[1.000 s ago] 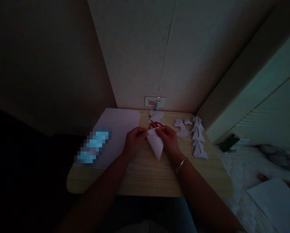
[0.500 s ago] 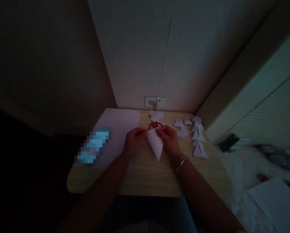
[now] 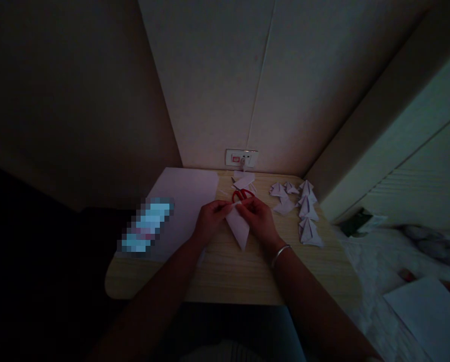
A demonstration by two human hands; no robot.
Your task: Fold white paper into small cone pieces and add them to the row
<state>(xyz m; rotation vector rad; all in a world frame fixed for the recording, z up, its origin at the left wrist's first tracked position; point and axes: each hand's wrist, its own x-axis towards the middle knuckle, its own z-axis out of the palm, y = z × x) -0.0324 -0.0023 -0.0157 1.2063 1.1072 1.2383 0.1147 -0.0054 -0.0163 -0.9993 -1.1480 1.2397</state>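
My left hand [image 3: 209, 219] and my right hand [image 3: 258, 217] meet over a small wooden table [image 3: 232, 271]. Between them they pinch the top edge of a folded white paper [image 3: 238, 229], a narrow triangle with its tip pointing toward me. Both hands have their fingers closed on the paper. A bracelet circles my right wrist. Red-handled scissors [image 3: 242, 193] lie just behind the paper, partly hidden by my fingers.
A large white sheet [image 3: 187, 201] lies at the table's left, with a blurred-out object on it. Several folded paper pieces [image 3: 307, 216] sit in a row at the right, more scraps [image 3: 243, 179] near the wall socket [image 3: 241, 158]. A bed with another sheet [image 3: 428, 311] is at the right.
My right hand has slid left over the paper's top edge, folding it narrower; the paper's tip has shifted slightly left. The left hand holds its place.
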